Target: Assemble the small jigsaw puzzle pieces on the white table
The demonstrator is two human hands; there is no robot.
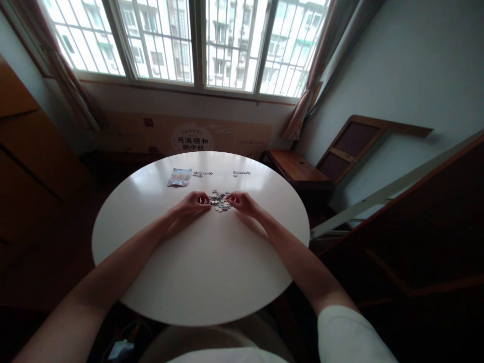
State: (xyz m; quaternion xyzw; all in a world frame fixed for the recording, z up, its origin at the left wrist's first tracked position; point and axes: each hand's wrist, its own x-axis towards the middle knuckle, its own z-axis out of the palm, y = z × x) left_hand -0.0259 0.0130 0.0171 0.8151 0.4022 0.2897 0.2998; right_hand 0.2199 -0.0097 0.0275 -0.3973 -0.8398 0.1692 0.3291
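A pile of jigsaw puzzle pieces lies around the middle of the round white table. My left hand is at the pile's left edge, thumb and fingers curled into a pinch on a puzzle piece. From the right side, my right hand reaches in, its fingertips closed on a puzzle piece at the pile's edge. The pieces at both fingertips are small and partly hidden. Beyond the pile are a few joined pieces at left and another short joined row at right.
A small printed picture sheet lies on the table, left of the joined pieces. Behind the table stand a flat printed carton and barred windows. A wooden bench is at the right, beside a leaning wooden frame.
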